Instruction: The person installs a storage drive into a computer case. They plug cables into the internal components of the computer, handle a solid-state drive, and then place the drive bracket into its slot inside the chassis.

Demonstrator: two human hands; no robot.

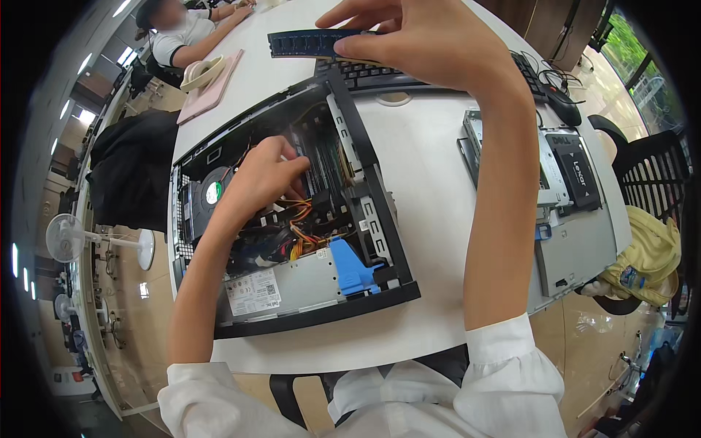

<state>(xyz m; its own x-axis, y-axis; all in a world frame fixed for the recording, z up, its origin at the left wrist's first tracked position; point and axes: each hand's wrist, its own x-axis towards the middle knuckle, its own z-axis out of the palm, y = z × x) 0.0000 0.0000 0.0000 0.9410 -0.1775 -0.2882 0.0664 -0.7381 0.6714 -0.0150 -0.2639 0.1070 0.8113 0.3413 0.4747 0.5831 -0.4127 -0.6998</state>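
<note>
Left hand (pixel 263 179) fingertips hidden inside open computer case (pixel 380 241), grip unclear; right hand (pixel 416 40) pinching memory stick (pixel 307 42)

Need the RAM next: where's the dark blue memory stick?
Head view, top centre: the dark blue memory stick is in the right hand, above the black keyboard.

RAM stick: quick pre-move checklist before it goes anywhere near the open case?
1. Right hand grips the memory module by one end: ok.
2. Module held clear above the keyboard, not touching it: ok.
3. Open computer case lies flat on the white table: ok.
4. Left hand has its fingers at the memory slots: ok.
5. Slot latches open: cannot tell, the fingers hide them.
6. Orange cables clear of the slots: ok.
</note>
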